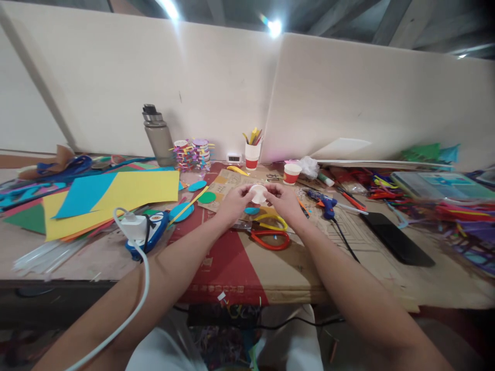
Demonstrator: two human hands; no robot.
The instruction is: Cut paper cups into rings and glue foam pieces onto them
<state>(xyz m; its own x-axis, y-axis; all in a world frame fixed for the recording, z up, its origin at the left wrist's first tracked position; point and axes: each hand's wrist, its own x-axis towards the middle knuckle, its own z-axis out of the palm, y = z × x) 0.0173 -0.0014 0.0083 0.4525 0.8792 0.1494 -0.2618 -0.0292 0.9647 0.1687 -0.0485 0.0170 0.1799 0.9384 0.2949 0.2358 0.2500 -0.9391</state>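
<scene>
Both hands meet over the middle of the cardboard, their fingertips pinching a small white round piece (258, 194) that looks like a paper cup seen end-on. My left hand (236, 200) grips its left side, and my right hand (282, 198) has the right edge. Just below them lie scissors with red handles (270, 241) and a yellow-handled pair (273, 221). A blue paper disc (252, 211) shows under the hands. To the left are a green disc (206, 198) and a yellow strip (188, 206). Behind, a red-and-white paper cup (292, 174) stands upright.
At left are coloured paper sheets (143, 190), a blue power strip (154, 229) with a white cable, and a bottle (158, 136). A pen-filled cup (252, 155) stands by the wall. On the right lie a blue glue gun (328, 205), a black phone (396, 238) and a plastic box (444, 186).
</scene>
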